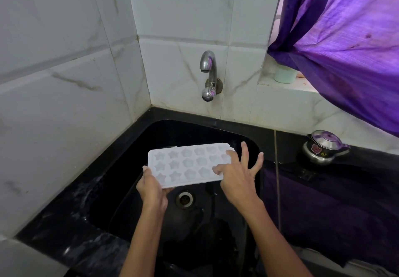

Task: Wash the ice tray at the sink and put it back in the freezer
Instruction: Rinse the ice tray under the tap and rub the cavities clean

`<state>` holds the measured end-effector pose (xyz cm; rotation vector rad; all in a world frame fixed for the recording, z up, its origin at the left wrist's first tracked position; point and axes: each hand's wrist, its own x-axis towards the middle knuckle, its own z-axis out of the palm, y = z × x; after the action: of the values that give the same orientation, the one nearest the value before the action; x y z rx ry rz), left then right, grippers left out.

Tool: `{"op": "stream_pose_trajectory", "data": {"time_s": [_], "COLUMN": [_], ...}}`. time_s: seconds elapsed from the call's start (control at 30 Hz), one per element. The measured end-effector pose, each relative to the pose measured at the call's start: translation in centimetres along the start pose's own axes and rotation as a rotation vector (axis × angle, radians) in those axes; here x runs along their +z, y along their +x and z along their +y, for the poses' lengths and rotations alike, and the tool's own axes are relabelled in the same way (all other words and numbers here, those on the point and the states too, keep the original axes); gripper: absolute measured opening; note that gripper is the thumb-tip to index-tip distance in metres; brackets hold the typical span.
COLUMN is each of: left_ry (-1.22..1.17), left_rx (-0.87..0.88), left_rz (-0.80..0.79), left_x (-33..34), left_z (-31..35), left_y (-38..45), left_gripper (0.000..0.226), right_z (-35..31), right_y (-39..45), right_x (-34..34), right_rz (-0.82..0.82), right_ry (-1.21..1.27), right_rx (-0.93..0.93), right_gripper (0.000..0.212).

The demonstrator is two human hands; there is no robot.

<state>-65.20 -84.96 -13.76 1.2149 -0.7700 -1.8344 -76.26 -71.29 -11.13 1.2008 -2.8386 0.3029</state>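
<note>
A white ice tray (187, 164) with star and flower shaped cups is held flat, cups up, over the black sink (138, 190). My left hand (151, 187) grips its near left corner, thumb on top and fingers underneath. My right hand (237, 173) lies over the tray's right end with fingers spread, two fingertips touching the cups there. The metal tap (208, 71) on the tiled wall behind shows no running water.
The sink drain (184, 199) lies below the tray. A steel pressure cooker lid (323, 147) sits on the black counter (323, 190) at right. A purple curtain (345, 39) hangs over the window ledge, where a pale green cup (285, 74) stands. White tiled walls close the left and back.
</note>
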Motion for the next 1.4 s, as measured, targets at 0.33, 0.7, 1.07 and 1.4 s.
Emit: {"op": "stream_pose_trajectory", "data": {"time_s": [0.33,0.7,1.07,1.4], "left_ry": [0.013,0.017,0.018,0.024], "left_rx": [-0.007,-0.023,-0.037,-0.023], "left_rz": [0.010,0.020,0.014,0.004], "left_x": [-0.2,-0.1,-0.2,-0.1], "left_z": [-0.1,-0.2,-0.3,-0.5], "left_y": [0.1,0.2,0.3,0.3], "left_gripper": [0.032,0.035,0.035,0.033], "right_z": [-0.2,-1.2,-2.3,-2.3], "right_y": [-0.1,0.3,0.0,-0.1], "right_x": [0.2,-0.3,-0.1,0.0], "right_rz": [-0.008,0.072,-0.031,-0.024], "right_ry": [0.009,0.056,0.046,0.029], "right_rx": [-0.001,-0.075,-0.105,-0.103], "right_gripper": [0.050,0.047,0.053,0.049]}}
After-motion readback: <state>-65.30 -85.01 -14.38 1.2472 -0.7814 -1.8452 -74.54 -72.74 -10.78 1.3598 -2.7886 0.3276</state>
